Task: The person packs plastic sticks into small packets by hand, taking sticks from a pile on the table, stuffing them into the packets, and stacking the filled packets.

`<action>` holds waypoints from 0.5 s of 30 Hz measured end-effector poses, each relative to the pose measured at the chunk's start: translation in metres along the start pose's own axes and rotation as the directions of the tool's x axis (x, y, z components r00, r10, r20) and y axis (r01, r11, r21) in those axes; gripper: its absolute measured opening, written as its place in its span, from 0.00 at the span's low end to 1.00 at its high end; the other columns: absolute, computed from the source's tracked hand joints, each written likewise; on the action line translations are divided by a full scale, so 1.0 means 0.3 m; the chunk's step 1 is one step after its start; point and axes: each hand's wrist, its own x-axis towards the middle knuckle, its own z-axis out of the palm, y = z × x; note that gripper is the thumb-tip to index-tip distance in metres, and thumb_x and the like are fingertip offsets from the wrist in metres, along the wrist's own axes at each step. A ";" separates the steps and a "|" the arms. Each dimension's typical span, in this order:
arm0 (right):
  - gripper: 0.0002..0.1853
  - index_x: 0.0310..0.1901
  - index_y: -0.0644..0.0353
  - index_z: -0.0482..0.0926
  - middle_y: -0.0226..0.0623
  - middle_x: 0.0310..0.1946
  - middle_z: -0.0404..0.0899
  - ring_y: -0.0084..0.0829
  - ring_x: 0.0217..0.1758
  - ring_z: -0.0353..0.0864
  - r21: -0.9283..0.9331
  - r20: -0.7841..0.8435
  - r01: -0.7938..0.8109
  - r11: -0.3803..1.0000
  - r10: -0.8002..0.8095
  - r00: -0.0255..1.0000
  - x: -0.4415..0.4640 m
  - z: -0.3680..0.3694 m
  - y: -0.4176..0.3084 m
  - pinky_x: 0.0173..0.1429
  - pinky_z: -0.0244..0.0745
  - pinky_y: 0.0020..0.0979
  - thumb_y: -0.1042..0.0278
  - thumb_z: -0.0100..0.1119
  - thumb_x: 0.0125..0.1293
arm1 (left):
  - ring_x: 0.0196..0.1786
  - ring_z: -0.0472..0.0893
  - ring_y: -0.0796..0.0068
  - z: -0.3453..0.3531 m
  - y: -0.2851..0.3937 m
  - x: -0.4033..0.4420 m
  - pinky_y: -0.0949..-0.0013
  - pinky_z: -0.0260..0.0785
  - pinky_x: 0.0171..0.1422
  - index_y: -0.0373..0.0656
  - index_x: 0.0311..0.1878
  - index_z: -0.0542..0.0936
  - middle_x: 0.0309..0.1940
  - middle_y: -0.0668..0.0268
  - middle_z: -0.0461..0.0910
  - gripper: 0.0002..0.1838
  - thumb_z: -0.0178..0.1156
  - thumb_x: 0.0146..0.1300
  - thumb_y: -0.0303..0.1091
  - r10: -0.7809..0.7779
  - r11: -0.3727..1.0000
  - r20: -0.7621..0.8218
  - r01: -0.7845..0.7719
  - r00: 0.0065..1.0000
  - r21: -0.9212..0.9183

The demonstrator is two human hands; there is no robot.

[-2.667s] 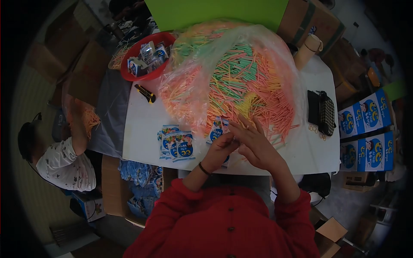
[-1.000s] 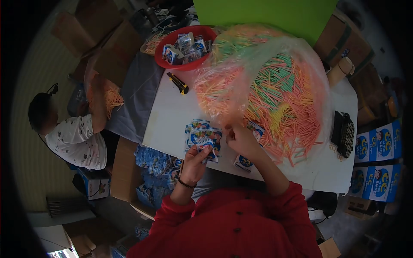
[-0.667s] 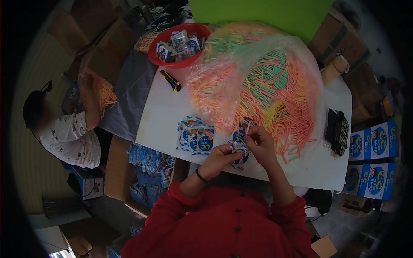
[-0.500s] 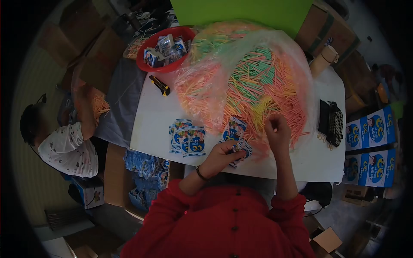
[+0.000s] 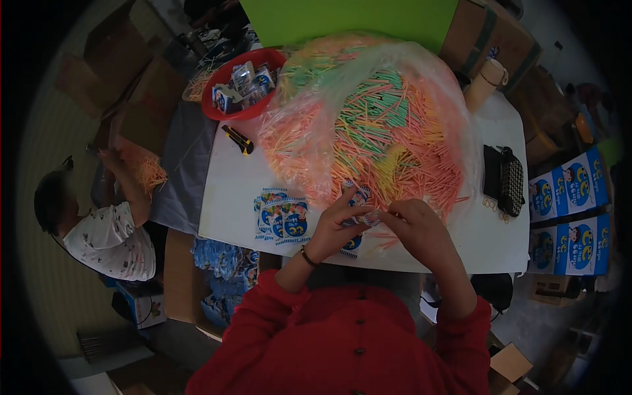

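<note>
My left hand is closed around a small blue-and-white printed packet, which lies sideways over the front of the table. My right hand meets the packet's right end with pinched fingertips; whatever they grip is hidden. Under and behind my left hand, another printed packet shows in part. A few overlapping packets lie on the table to the left. Just beyond both hands spreads a large clear plastic bag full of thin pink, green, yellow and orange sticks.
A red bowl with packets stands back left, near a yellow-and-black utility knife. A tan bottle and dark patterned pouch are on the right. Below the left edge is a carton of blue packets. Another person sits left.
My right hand has come down from above the sticks to the packet in my left hand. The packet has turned more sideways. The other person's arm has risen.
</note>
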 end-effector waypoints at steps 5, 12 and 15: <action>0.16 0.47 0.57 0.79 0.34 0.44 0.79 0.35 0.45 0.76 0.033 0.048 0.187 0.982 -0.189 0.981 0.018 0.090 -0.032 0.52 0.72 0.34 0.79 0.58 0.55 | 0.67 0.72 0.61 0.009 -0.033 -0.012 0.67 0.71 0.60 0.44 0.54 0.81 0.72 0.48 0.59 0.22 0.67 0.54 0.20 0.145 0.984 -0.013 -0.143 0.989 0.107; 0.14 0.48 0.59 0.79 0.36 0.41 0.82 0.33 0.47 0.80 0.365 -0.324 -0.333 0.869 0.454 0.830 -0.117 -0.023 0.121 0.54 0.72 0.30 0.81 0.58 0.60 | 0.51 0.78 0.74 -0.092 -0.007 -0.127 0.70 0.72 0.54 0.39 0.55 0.78 0.59 0.60 0.72 0.20 0.63 0.58 0.18 -0.210 0.972 -0.346 0.159 0.915 -0.172; 0.10 0.46 0.61 0.80 0.38 0.38 0.82 0.33 0.43 0.82 0.521 -0.348 -0.453 0.723 0.665 0.661 -0.213 -0.040 0.207 0.50 0.74 0.30 0.78 0.59 0.63 | 0.51 0.76 0.69 -0.207 -0.032 -0.179 0.62 0.65 0.60 0.41 0.59 0.76 0.52 0.60 0.74 0.24 0.66 0.58 0.25 -0.282 0.903 -0.431 0.389 0.857 0.182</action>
